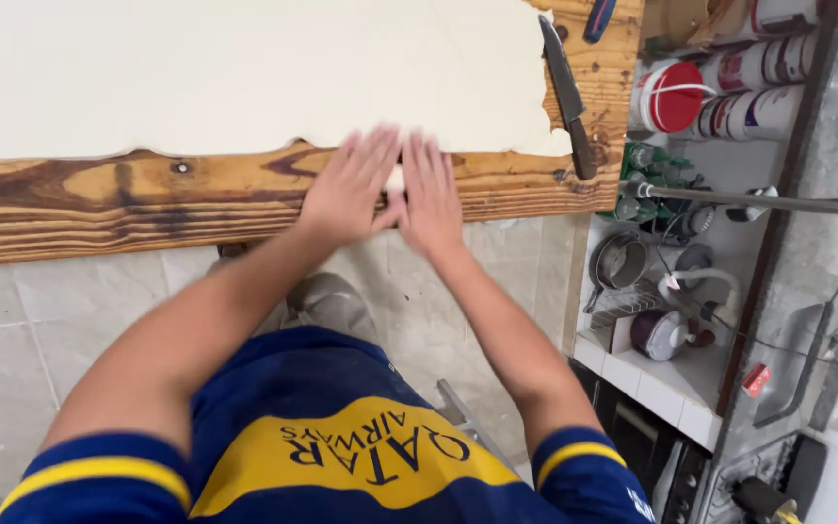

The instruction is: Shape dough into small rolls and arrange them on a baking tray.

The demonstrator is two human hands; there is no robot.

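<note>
Head view: nearest, blue-and-yellow jersey (341,456), both arms reaching out. Left hand (349,189) and right hand (431,194) lay flat, fingers spread, each grip fully open, clasping nothing, pressing the near edge of the dough sheet (244,68) at the wooden desk (99,199) rim, probably to flatten it. Dough pale, smooth, thin, ragged-edged. Knife (568,92) lay right.

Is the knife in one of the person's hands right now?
No, the knife lies on the wooden table at the dough sheet's right edge, while both hands press flat on the dough sheet.
</note>
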